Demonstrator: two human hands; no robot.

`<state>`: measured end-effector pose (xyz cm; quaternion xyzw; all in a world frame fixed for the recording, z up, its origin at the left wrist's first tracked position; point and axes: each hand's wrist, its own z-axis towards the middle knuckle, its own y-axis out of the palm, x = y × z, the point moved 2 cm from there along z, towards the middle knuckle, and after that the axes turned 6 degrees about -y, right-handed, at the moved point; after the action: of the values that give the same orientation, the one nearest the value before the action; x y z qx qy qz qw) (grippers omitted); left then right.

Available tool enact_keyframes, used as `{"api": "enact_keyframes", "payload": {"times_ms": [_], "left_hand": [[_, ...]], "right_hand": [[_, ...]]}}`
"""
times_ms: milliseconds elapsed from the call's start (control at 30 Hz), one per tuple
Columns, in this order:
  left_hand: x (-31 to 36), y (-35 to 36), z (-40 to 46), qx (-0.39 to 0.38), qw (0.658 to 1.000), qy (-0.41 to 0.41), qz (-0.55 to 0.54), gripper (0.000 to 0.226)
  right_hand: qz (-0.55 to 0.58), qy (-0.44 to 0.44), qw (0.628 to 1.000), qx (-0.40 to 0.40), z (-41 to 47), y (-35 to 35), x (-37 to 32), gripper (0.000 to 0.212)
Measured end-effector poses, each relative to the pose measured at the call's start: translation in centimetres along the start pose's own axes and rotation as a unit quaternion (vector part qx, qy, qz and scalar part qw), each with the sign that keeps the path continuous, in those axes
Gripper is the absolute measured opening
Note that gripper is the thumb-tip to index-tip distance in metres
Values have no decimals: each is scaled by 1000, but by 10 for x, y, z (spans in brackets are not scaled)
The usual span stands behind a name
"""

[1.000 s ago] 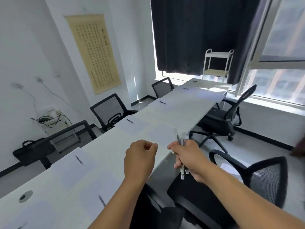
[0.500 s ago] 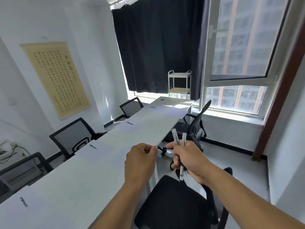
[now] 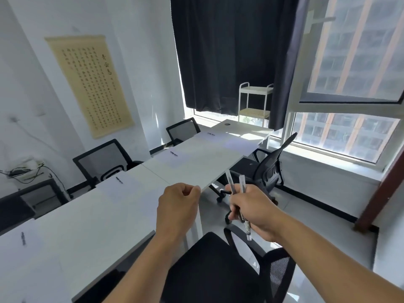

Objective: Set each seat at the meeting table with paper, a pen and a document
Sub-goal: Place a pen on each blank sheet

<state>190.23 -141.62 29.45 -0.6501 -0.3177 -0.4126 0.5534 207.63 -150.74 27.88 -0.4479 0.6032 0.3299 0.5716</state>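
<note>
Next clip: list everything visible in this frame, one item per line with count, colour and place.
Meeting table: one, white, running from lower left to the window.
Pens on table: four, dark, along the far-side seats.
Paper sheets: several, white, on the tabletop.
Office chairs: at least four, black, around the table.
Trolley: one, white, by the curtain.
Curtain: one, black, over the window.
Scroll: one, beige, left wall.
Held pens: about three, clear, in right hand.
Left hand: curled, apparently empty.
Right hand: grips held pens.

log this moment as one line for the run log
stage: handing out pens | right hand: grips pens | left hand: curled, holds nothing | table: far-side seats have paper and pen | near-side paper: no pen
</note>
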Motion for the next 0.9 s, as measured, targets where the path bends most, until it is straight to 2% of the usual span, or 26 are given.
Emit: {"api": "enact_keyframes", "payload": {"times_ms": [133,333,633,767,900], "left_hand": [[1,9,23,21,1000,-3,13,38],[-4,35,75,58,998,-15,13,37],[-25,54,167,114,989,-95,27,33],[-32,54,185,125,984,-116,44,27],[-43,56,206,165,976,-142,25,34]], "right_hand": [[-29,-3,1000,-10,31,-12,11,26],[-53,9,997,-57,106,-12,22,25],[-73,31,986,-146,229,25,33,32],[-78,23,979,-189,259,44,35,30],[-79,12,967,-240,285,64,37,18]]}}
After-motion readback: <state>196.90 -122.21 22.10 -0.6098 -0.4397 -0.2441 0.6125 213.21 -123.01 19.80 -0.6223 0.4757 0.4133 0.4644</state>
